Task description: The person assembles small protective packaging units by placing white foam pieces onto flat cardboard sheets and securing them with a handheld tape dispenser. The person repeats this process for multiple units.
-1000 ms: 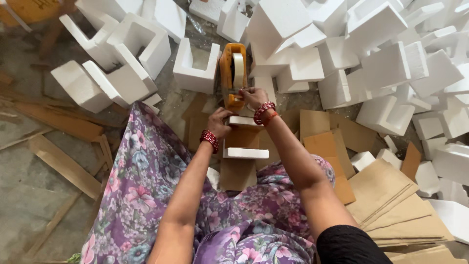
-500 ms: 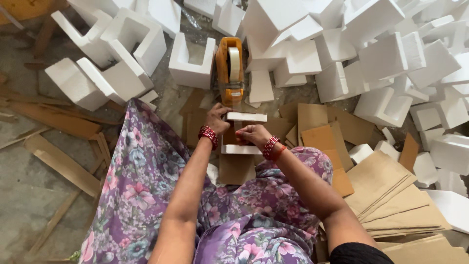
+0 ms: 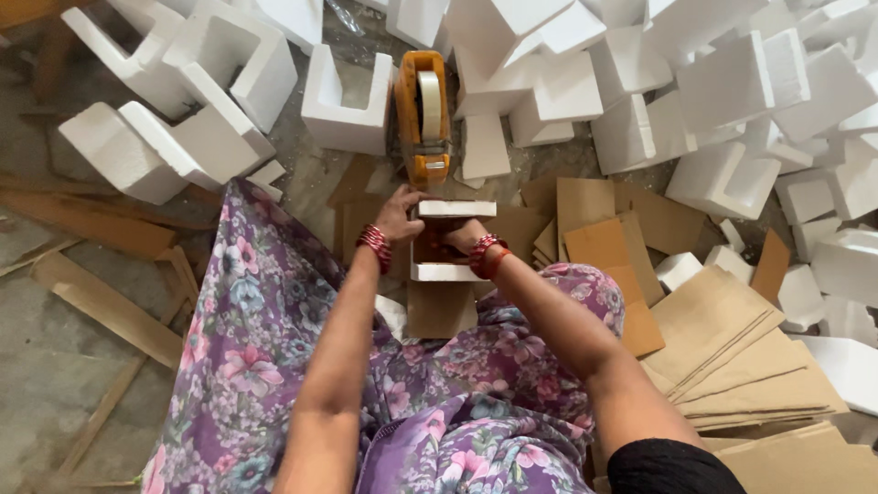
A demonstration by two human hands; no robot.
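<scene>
Foam pieces (image 3: pixel 455 240), two white slabs with something brown between them, sit on the person's lap just below the orange tape dispenser (image 3: pixel 422 114), and that dispenser is our landmark. Well left of it lies a cluster of white U-shaped foam blocks (image 3: pixel 174 137) on the floor, with brown wood strips (image 3: pixel 110 311) lower left. Closer in, the left hand (image 3: pixel 399 215) curls onto the upper slab's left end, fingers pressed against it. Directly under the dispenser the bundle rests on floral purple cloth (image 3: pixel 265 348). The right hand (image 3: pixel 462 240) sits tucked between the two slabs, fingers hidden, so I cannot tell whether it pinches or lies flat. Judging by the look, this foam is light, stiff and crumbly: best held by the flat ends, gently, since corners would chip. To the dispenser's right, a big heap of foam corners (image 3: pixel 732 119), and lower right, stacked flat cardboard sheets (image 3: pixel 732 348). No box or bin shows here; nothing holds contents.
</scene>
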